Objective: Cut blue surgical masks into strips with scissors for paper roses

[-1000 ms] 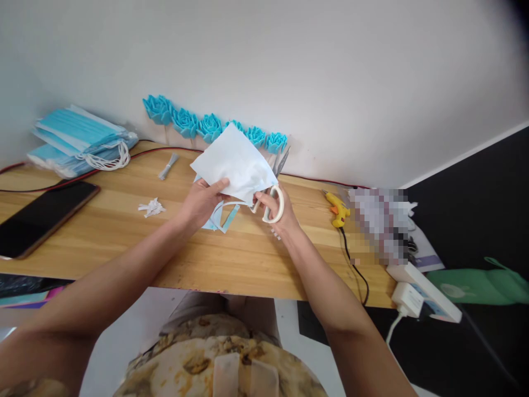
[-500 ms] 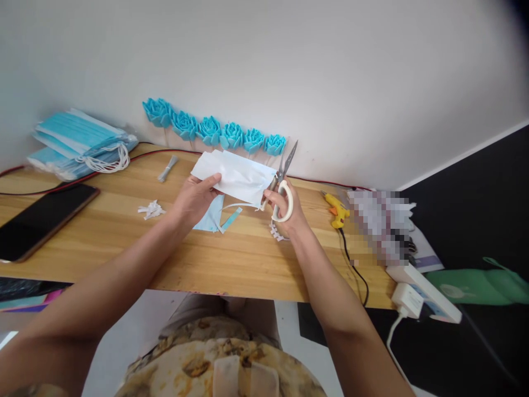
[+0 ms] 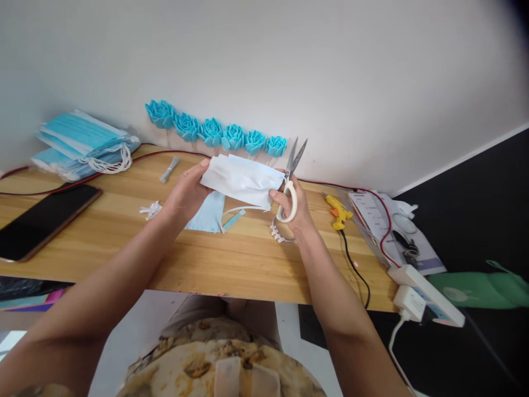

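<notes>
My left hand (image 3: pixel 190 190) grips the left end of a pale, layered face mask sheet (image 3: pixel 243 179), its thumb at the upper corner. My right hand (image 3: pixel 298 201) pinches the sheet's right end between thumb and fingers. White-handled scissors (image 3: pixel 292 201) hang in that same hand, with their blades slightly apart and pointing up and away from the sheet. Below the sheet, a light blue mask piece (image 3: pixel 205 214) lies on the table, beside a thin white strip and a small blue strip (image 3: pixel 233 220). A notched white strip (image 3: pixel 276 231) rests under my right wrist.
Several blue fabric flowers (image 3: pixel 211 132) lean along the wall. Stacked face masks (image 3: pixel 82 140) and a phone (image 3: pixel 45 220) are on the left, near white scraps (image 3: pixel 151 209) and a bundle of ties (image 3: pixel 169 169). On the right are a yellow glue gun (image 3: pixel 339 212) and a power strip (image 3: pixel 425 298).
My left thumb has slid from the sheet's face to its upper left corner. The sheet and scissors have shifted slightly right, and the scissor blades tilt further right.
</notes>
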The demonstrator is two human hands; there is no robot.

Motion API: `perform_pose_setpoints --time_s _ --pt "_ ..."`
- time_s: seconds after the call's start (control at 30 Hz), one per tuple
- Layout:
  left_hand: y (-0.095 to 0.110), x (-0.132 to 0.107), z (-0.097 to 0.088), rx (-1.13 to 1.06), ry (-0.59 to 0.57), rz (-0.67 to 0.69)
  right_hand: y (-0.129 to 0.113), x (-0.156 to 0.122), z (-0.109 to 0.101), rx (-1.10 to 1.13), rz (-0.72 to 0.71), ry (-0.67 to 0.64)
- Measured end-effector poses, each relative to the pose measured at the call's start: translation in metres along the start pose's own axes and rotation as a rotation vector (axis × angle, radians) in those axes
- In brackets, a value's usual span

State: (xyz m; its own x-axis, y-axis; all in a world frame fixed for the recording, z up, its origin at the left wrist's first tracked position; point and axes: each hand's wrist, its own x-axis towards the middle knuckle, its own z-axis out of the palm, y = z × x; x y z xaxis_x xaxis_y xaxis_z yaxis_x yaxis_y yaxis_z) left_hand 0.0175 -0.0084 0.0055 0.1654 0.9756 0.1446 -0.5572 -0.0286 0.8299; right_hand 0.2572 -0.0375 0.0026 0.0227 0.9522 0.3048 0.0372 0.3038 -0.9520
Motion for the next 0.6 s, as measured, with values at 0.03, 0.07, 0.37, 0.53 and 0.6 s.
perform_pose_setpoints --time_s 0.03,0.07,0.37,0.53,0.6 --pt "0.0012 0.0012 -0.0017 0.013 0.007 -0.004 -0.0002 0.0004 -0.0024 -0.026 -0.019 -0.011" --pt "0.0018 0.0018 -0.0027 0.031 0.014 -0.012 -0.0005 0.0008 -0.0045 -0.054 -0.036 -0.023" --pt "-0.0048 -0.0013 -0.0039 0.295 0.225 0.073 -0.0008 0.0045 -0.0076 -0.047 -0.049 0.031" --pt "-0.0030 -0.0012 -0.0034 0.293 0.224 0.171 0.0012 0.0069 -0.0064 -0.007 -0.021 0.070" --pt "-0.0013 -0.0010 -0.0020 0.215 0.145 0.127 0.0000 0.0062 -0.0063 -0.011 -0.029 0.054"
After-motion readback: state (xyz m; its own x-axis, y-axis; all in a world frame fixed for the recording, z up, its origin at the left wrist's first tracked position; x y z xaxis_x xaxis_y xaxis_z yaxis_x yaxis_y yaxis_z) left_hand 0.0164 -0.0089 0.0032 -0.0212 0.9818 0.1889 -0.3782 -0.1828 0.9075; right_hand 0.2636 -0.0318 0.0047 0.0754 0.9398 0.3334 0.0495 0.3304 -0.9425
